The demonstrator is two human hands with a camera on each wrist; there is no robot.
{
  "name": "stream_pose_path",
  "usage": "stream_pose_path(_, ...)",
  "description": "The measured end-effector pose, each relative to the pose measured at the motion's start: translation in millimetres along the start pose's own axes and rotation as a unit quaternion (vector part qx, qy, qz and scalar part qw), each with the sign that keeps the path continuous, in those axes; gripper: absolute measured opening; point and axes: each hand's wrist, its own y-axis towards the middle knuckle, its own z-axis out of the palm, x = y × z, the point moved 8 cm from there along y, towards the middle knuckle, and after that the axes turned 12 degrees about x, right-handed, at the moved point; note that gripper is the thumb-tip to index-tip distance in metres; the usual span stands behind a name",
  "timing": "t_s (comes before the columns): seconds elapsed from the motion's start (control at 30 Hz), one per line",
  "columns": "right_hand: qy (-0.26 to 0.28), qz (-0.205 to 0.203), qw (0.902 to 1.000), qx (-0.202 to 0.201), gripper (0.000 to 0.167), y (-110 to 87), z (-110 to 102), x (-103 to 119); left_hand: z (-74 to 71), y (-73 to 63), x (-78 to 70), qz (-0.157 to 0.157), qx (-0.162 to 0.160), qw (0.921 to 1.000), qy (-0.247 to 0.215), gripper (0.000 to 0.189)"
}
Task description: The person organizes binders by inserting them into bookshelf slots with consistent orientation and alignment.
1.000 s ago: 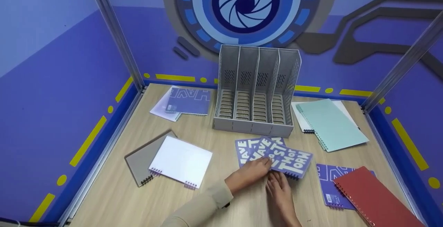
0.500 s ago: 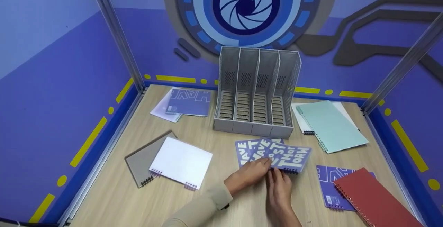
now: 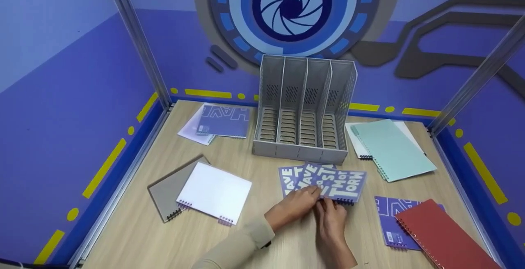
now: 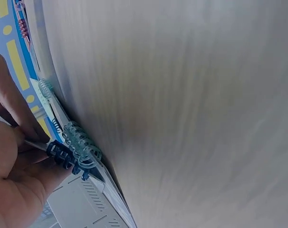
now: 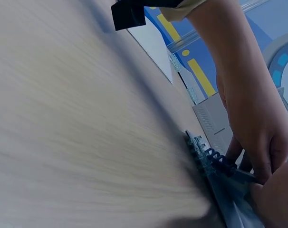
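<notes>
Just in front of the grey file rack, a purple spiral notebook (image 3: 346,183) with big pale letters is held by both hands, its dark coil toward the person. My left hand (image 3: 294,204) pinches the near edge left of the coil. Beside it, my right hand (image 3: 331,219) grips that same edge from below, the fingertips partly hidden under the cover. A similar lettered notebook (image 3: 288,178) lies beneath it on the table. In the left wrist view the dark coil (image 4: 62,154) overlaps the clear coil (image 4: 80,142) of the lower notebook.
Behind stands the grey four-slot file rack (image 3: 299,150). White (image 3: 217,189) and grey-brown (image 3: 168,185) notebooks lie left, a purple one (image 3: 225,119) at back left. At right are a mint notebook (image 3: 396,150), a red one (image 3: 447,232) and a purple one (image 3: 385,219).
The held notebook has turned counterclockwise, its right end swinging away from the person and lying straighter over the lower one. The right hand has shifted slightly forward; the left hand has barely moved.
</notes>
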Motion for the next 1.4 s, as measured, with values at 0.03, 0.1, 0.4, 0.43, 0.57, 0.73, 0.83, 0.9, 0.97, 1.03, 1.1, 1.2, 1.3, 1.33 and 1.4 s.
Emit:
stream_pose_path(0.03,-0.002,-0.003,1.0000,0.004,0.051,0.2,-1,1,-0.4,0.6,0.8,-0.001,-0.002,1.0000,-0.008,0.029)
stream_pose_path(0.1,-0.008,-0.007,0.9999,0.008,0.050,0.3,-3,3,-0.5,2.0,3.0,-0.005,0.002,0.9995,-0.031,0.030)
stream_pose_path(0.4,-0.017,-0.021,0.9996,0.003,0.049,-0.4,-6,13,-0.3,0.1,11.8,-0.009,0.038,0.9937,-0.105,0.041)
stream_pose_path(0.43,-0.022,-0.021,0.9995,0.003,0.049,-0.8,-6,14,-1.2,-0.6,13.5,-0.008,0.036,0.9933,-0.110,0.042)
stream_pose_path(0.57,-0.031,-0.034,0.9989,0.009,0.048,-3.3,-3,23,-7.2,-5.0,28.2,-0.018,0.008,0.9915,-0.128,0.041)
stream_pose_path(0.73,-0.018,-0.063,0.9976,0.021,0.048,-7.5,1,35,-18.5,-12.8,69.2,-0.099,-0.052,0.9839,-0.140,0.038)
stream_pose_path(0.83,-0.008,-0.069,0.9973,0.024,0.048,-10.5,1,41,-23.0,-20.5,103.5,-0.188,-0.071,0.9693,-0.142,0.039)
stream_pose_path(0.9,-0.012,-0.064,0.9977,0.021,0.049,-12.8,-1,44,-24.4,-26.9,128.0,-0.248,-0.077,0.9525,-0.160,0.043)
stream_pose_path(0.97,-0.015,-0.061,0.9979,0.017,0.049,-15.0,-2,48,-24.7,-33.0,152.5,-0.300,-0.084,0.9308,-0.191,0.051)
stream_pose_path(1.03,-0.022,-0.058,0.9980,0.013,0.049,-17.1,-4,50,-24.7,-38.1,175.2,-0.340,-0.101,0.9072,-0.227,0.057)
stream_pose_path(1.1,-0.026,-0.059,0.9979,0.010,0.049,-18.9,-6,53,-24.6,-41.5,194.8,-0.363,-0.127,0.8841,-0.266,0.060)
stream_pose_path(1.2,-0.028,-0.057,0.9979,0.008,0.050,-20.5,-8,56,-20.4,-42.5,217.5,-0.371,-0.157,0.8553,-0.325,0.057)
stream_pose_path(1.3,-0.024,-0.058,0.9980,0.007,0.051,-21.7,-10,58,-11.3,-39.9,232.7,-0.362,-0.173,0.8272,-0.394,0.052)
stream_pose_path(1.33,-0.023,-0.058,0.9980,0.006,0.051,-22.0,-10,58,-7.9,-38.5,236.4,-0.358,-0.174,0.8183,-0.414,0.051)
stream_pose_path(1.4,-0.026,-0.058,0.9979,0.007,0.051,-22.7,-10,59,-2.1,-36.0,242.5,-0.353,-0.180,0.8014,-0.448,0.049)
